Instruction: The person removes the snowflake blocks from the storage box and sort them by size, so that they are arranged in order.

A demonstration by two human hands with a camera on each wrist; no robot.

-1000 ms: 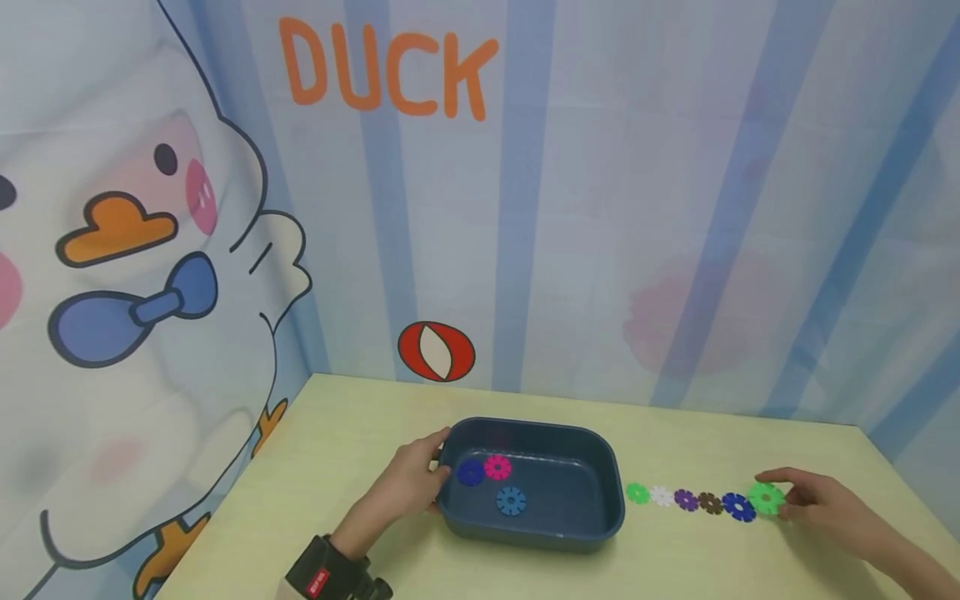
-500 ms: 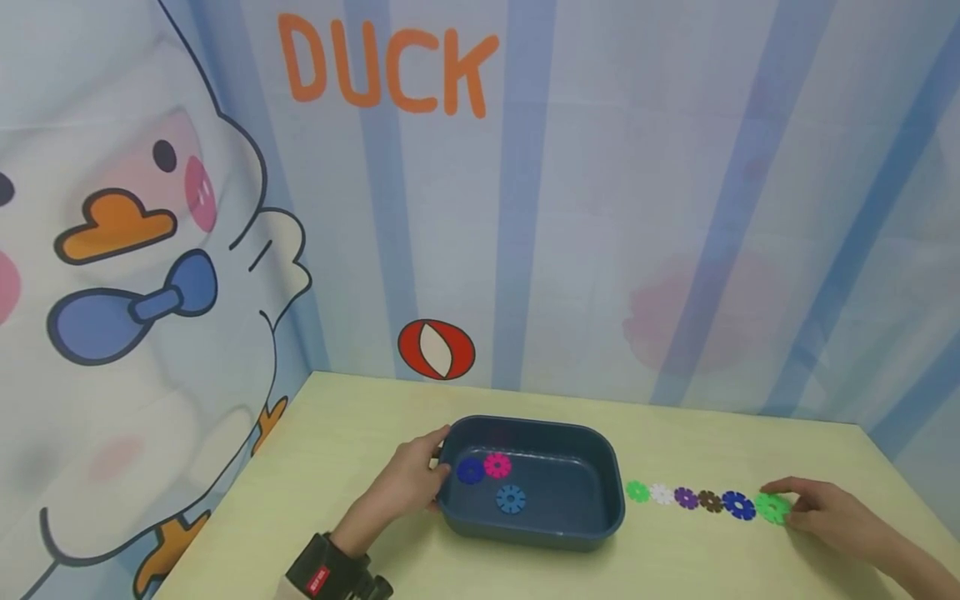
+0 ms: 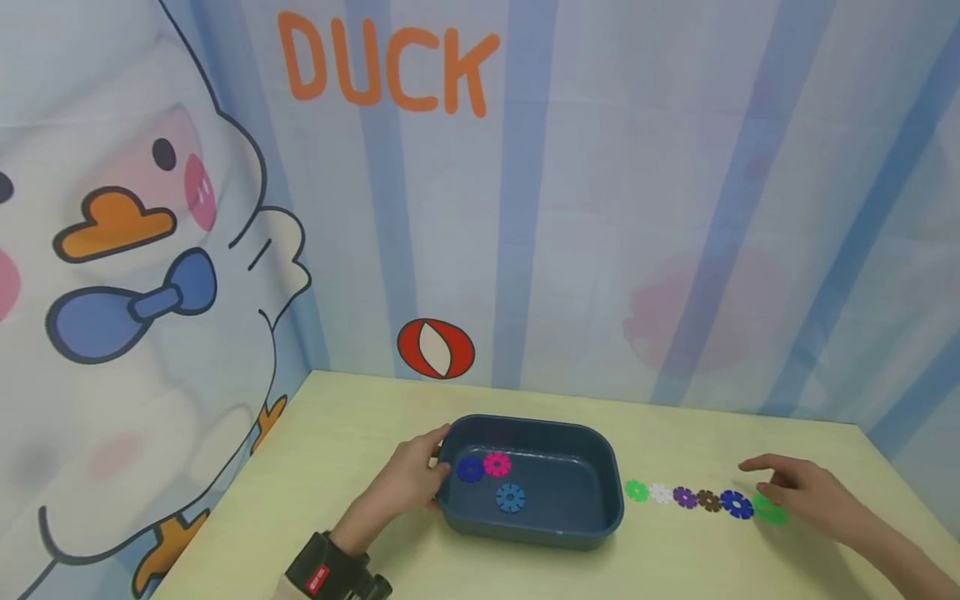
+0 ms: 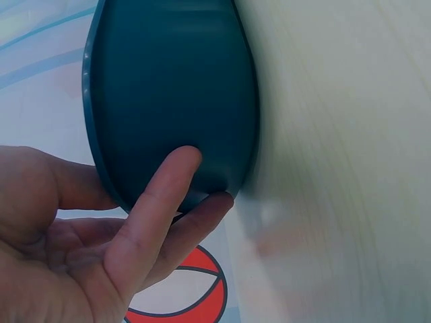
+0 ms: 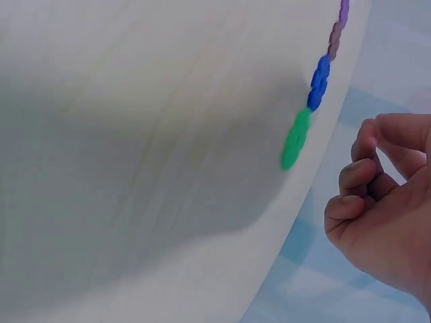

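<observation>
On one table [image 3: 352,417], one bin [image 3: 566,492] with three discs [image 3: 511,498] inside, pinched at its left end by the left hand [image 3: 408,479]; right of it, six discs [image 3: 685,497] in a row, with the right hand [image 3: 813,493] loosely curled above the far green.

This looks like a small booth or play corner in a child's style; so little of the room shows that a home, nursery or studio is hard to tell apart. Wrinkled, blue-striped cloth [image 3: 585,208] hangs behind and beside a pale yellow table [image 3: 540,575], printed with a big cartoon duck [image 3: 150,367] in a bow tie, orange letters [image 3: 393,67] spelling DUCK, and a red-and-white ball [image 3: 435,348]. Bright notched discs [image 3: 681,494] resemble toys.
</observation>
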